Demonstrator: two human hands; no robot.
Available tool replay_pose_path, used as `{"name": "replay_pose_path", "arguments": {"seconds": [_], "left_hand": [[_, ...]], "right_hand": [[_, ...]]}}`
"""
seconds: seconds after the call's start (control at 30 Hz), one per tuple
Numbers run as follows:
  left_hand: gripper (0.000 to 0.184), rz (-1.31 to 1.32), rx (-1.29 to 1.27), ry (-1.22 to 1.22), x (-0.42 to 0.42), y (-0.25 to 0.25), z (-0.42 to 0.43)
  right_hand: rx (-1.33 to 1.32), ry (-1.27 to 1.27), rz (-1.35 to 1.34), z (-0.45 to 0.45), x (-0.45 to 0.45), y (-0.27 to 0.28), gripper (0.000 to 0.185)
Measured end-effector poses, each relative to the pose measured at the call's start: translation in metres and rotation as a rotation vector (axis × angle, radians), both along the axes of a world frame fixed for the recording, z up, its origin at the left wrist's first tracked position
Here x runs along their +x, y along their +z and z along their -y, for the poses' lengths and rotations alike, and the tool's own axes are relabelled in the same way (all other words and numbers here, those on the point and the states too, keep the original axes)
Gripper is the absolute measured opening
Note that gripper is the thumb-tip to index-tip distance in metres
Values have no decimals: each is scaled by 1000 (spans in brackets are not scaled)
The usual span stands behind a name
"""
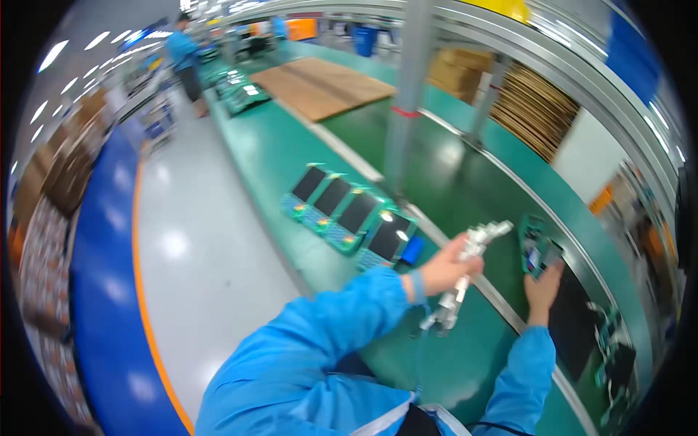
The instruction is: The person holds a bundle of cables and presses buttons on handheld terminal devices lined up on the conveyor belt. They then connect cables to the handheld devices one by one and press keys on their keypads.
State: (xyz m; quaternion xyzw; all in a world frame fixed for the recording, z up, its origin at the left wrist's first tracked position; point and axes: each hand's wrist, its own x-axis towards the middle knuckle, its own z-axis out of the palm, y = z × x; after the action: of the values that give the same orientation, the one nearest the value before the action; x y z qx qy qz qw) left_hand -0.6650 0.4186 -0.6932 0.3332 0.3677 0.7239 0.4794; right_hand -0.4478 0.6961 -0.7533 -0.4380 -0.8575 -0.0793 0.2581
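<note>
My left hand (447,267) is closed around a bundle of white connector-like pieces (472,251), which stick out above and below the fist over the green bench. Farther right, my right hand (544,291) grips the lower end of a green device housing (533,243) with a dark part at its side, over the dark green strip. Several green handheld units with black screens (356,212) lie in a row on the bench left of my left hand. A small blue block (412,251) sits beside the nearest unit.
A metal post (407,109) rises from the bench (254,152) ahead. Beyond the units lie a brown board (323,83) and green parts (236,91). Boards with cables (618,356) are at the lower right. A person in blue (183,54) stands at the far left.
</note>
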Motion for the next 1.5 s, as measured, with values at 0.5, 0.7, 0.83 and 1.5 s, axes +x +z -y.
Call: {"name": "replay_pose_path", "arguments": {"seconds": [0.5,0.7,0.83,1.5], "left_hand": [[58,-818,705,4,53,52,52],[49,-356,129,-84,30,7,30],[25,256,70,-219,11,27,24],[23,444,-174,-467,-16,-27,4]], "right_hand": [[-1255,892,-359,226,-14,-8,94],[-800,889,-294,191,-10,28,88],[149,285,-213,96,-7,37,78],[-257,-245,-525,17,71,21,74]]}}
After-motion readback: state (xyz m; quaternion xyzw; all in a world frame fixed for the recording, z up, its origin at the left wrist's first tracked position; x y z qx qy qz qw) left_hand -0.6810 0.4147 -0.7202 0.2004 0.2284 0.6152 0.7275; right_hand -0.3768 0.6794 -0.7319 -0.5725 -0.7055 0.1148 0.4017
